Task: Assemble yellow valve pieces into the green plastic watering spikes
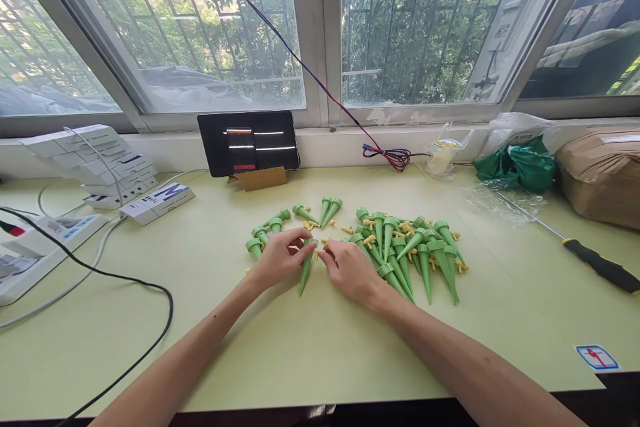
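My left hand [280,257] is closed round the top of a green plastic cone spike [306,271] that points toward me on the pale green table [310,347]. My right hand [350,268] pinches a small yellow piece [317,253] against the spike's head, fingertips meeting the left hand's. A heap of several green spikes [425,253] with small yellow parts among them lies just right of my right hand. A few more spikes [273,223] lie scattered behind my left hand.
A dark tablet [249,142] leans on a cardboard stand at the back. White boxes [100,160] and cables [100,273] lie at left. At right are a screwdriver [595,263], green bag [520,167], brown parcel [605,173] and red-blue wires [390,157].
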The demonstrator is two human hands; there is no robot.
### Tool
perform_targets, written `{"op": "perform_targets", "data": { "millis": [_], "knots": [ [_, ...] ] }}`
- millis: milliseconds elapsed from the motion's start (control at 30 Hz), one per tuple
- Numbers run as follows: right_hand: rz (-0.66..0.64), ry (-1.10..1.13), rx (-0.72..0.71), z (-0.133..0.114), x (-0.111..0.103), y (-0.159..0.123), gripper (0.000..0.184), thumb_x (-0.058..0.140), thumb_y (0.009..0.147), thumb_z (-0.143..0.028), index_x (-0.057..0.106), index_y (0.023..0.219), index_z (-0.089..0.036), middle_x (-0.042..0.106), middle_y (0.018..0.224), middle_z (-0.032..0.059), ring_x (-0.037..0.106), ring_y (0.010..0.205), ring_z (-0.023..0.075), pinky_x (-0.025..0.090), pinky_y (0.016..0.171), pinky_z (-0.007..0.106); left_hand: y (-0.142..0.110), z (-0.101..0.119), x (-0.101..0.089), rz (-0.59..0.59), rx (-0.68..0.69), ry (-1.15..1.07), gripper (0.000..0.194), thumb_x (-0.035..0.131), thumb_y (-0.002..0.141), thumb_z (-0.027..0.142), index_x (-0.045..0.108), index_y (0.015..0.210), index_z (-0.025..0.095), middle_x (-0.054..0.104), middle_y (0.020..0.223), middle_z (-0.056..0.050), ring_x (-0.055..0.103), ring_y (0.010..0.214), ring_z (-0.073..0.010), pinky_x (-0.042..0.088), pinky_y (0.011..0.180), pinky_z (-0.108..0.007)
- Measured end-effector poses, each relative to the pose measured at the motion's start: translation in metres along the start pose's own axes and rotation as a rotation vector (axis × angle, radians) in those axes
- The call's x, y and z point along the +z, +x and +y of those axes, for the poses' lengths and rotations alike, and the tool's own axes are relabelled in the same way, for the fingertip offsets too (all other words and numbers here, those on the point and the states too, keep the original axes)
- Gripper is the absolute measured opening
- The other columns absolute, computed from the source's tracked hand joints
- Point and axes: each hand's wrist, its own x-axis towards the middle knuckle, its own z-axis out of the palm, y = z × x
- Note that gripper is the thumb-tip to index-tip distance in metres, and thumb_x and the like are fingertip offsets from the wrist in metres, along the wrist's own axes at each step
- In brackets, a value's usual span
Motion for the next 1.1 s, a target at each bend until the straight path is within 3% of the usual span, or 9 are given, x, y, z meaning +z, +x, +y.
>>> {"op": "perform_targets", "data": {
  "millis": [100, 200, 300, 533, 767, 1000, 1100],
  "knots": [
    [-0.01, 0.013, 0.023, -0.0008, -0.0011, -0.0002, 0.024, 0.044, 0.101, -0.03, 0.059, 0.085, -0.018, 0.067, 0.081, 0.0065, 0.059, 0.071, 0.0166, 0.035, 0.065, 0.027, -0.0003, -0.0009, 0.0001, -0.004, -0.008, -0.005, 0.022, 0.06, 0.087, 0.039, 0.062, 0.087, 0.017, 0.056, 0.066, 0.002, 0.048, 0.054, -0.0094, 0.047, 0.05, -0.02],
    [0.009, 0.054, 0.007, -0.0021, -0.0027, -0.0014, 0.012, 0.051, 0.097, -0.026, 0.058, 0.096, -0.017, 0.068, 0.088, 0.0065, 0.059, 0.073, 0.0163, 0.037, 0.065, 0.026, -0.0001, -0.0016, -0.0002, -0.007, -0.023, -0.016, 0.023, 0.06, 0.086, 0.039, 0.062, 0.088, 0.017, 0.054, 0.064, 0.002, 0.048, 0.054, -0.0098, 0.047, 0.05, -0.021],
    [0.022, 0.056, -0.007, -0.0023, -0.0031, -0.002, 0.005, 0.052, 0.094, -0.019, 0.057, 0.095, -0.018, 0.067, 0.09, 0.006, 0.058, 0.075, 0.016, 0.037, 0.066, 0.025, 0.0005, -0.0011, -0.0003, -0.009, -0.026, -0.012, 0.022, 0.06, 0.087, 0.039, 0.062, 0.088, 0.017, 0.053, 0.063, 0.003, 0.048, 0.054, -0.0099, 0.047, 0.05, -0.021],
    [-0.016, 0.005, 0.022, -0.0005, -0.0016, -0.0002, 0.021, 0.045, 0.099, -0.024, 0.056, 0.082, -0.017, 0.066, 0.08, 0.0061, 0.056, 0.07, 0.0162, 0.034, 0.064, 0.027, 0.0001, 0.0003, 0.001, -0.001, -0.005, 0.03, 0.021, 0.059, 0.087, 0.038, 0.062, 0.086, 0.017, 0.054, 0.065, 0.002, 0.049, 0.057, -0.01, 0.047, 0.051, -0.02],
    [-0.003, 0.04, -0.01, -0.0004, -0.0032, -0.0011, 0.004, 0.052, 0.094, -0.019, 0.056, 0.093, -0.018, 0.066, 0.088, 0.0056, 0.057, 0.076, 0.0166, 0.037, 0.066, 0.026, 0.0009, -0.0016, 0.0013, 0.01, -0.012, 0.052, 0.023, 0.06, 0.086, 0.04, 0.063, 0.088, 0.018, 0.055, 0.063, 0.003, 0.048, 0.054, -0.0101, 0.046, 0.05, -0.02],
    [-0.014, -0.027, 0.03, 0.0011, -0.0006, -0.0003, 0.026, 0.044, 0.1, -0.026, 0.053, 0.077, -0.018, 0.063, 0.076, 0.0049, 0.053, 0.066, 0.015, 0.032, 0.062, 0.027, 0.0007, -0.0005, 0.0027, 0.0, 0.001, 0.055, 0.023, 0.059, 0.086, 0.04, 0.064, 0.086, 0.017, 0.056, 0.063, 0.002, 0.05, 0.054, -0.0105, 0.048, 0.052, -0.021],
    [-0.008, 0.024, 0.023, 0.0009, -0.0019, -0.0011, 0.02, 0.045, 0.1, -0.027, 0.055, 0.086, -0.018, 0.064, 0.079, 0.0048, 0.055, 0.068, 0.0155, 0.034, 0.063, 0.026, 0.0015, 0.0011, 0.0022, 0.008, -0.027, 0.037, 0.024, 0.06, 0.085, 0.04, 0.064, 0.087, 0.017, 0.056, 0.062, 0.002, 0.051, 0.053, -0.0107, 0.05, 0.053, -0.022]
  ]
}}
